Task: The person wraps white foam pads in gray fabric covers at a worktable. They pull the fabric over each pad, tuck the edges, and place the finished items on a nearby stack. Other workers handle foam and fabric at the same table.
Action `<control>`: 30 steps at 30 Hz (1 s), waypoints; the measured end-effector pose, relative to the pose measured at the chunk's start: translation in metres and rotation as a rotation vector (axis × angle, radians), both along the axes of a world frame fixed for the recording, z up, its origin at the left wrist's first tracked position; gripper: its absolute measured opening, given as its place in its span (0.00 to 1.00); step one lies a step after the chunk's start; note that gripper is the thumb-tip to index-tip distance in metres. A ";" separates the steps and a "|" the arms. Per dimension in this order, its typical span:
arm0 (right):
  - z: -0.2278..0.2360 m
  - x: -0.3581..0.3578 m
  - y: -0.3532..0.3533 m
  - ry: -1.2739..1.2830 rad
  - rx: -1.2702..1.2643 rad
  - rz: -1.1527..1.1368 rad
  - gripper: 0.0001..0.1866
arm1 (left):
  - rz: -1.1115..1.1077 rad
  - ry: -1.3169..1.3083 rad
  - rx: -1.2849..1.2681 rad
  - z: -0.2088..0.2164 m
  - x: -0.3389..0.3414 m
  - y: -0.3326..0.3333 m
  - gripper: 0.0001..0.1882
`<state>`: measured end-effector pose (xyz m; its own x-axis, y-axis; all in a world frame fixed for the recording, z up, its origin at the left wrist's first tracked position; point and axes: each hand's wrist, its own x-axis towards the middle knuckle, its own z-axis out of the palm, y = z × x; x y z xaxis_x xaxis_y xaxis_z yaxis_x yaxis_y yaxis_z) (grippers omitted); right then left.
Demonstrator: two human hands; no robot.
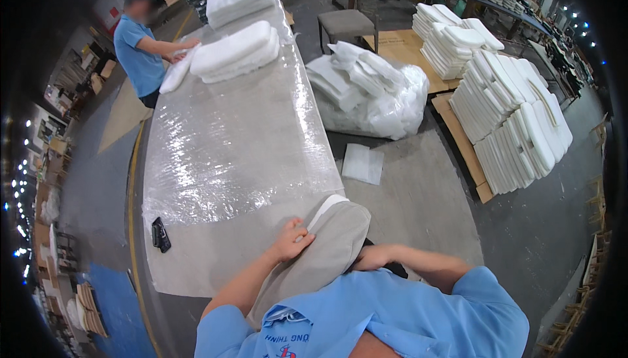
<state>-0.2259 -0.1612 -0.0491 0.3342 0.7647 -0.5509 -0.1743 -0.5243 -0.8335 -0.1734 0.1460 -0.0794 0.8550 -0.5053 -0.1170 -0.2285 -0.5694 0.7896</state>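
Observation:
A grey fabric cushion cover (320,247) leans slantwise between my body and the near edge of the table, with a strip of white padding (329,206) showing at its far left end. My left hand (292,240) is closed on the cover's left edge, thumb and fingers curled there. Against the cover's right side lies my right hand (373,257); its fingers go out of sight behind the fabric, near something dark. What those fingers do is hidden.
Clear plastic film covers much of the long table (196,253). Dark handheld items (160,235) lie at its left edge. Further along, a co-worker (140,50) handles white pads (235,53). To the right are a bulging plastic bag (373,96), a chair (347,24) and stacked white cushions (513,116).

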 end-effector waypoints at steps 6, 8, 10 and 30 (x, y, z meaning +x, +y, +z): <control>0.002 0.107 -0.061 -0.162 -0.259 -0.576 0.21 | 0.307 0.439 0.092 0.002 0.033 -0.017 0.18; 0.024 0.136 -0.038 -0.326 -0.154 -0.541 0.21 | 0.192 0.429 0.156 0.009 0.038 -0.026 0.18; 0.030 0.150 -0.013 -0.462 -0.121 -0.398 0.19 | 0.196 0.532 0.019 0.004 0.041 -0.023 0.17; 0.044 0.134 0.012 -0.232 -0.142 -0.472 0.07 | 0.287 -0.430 -0.109 0.023 -0.011 -0.054 0.10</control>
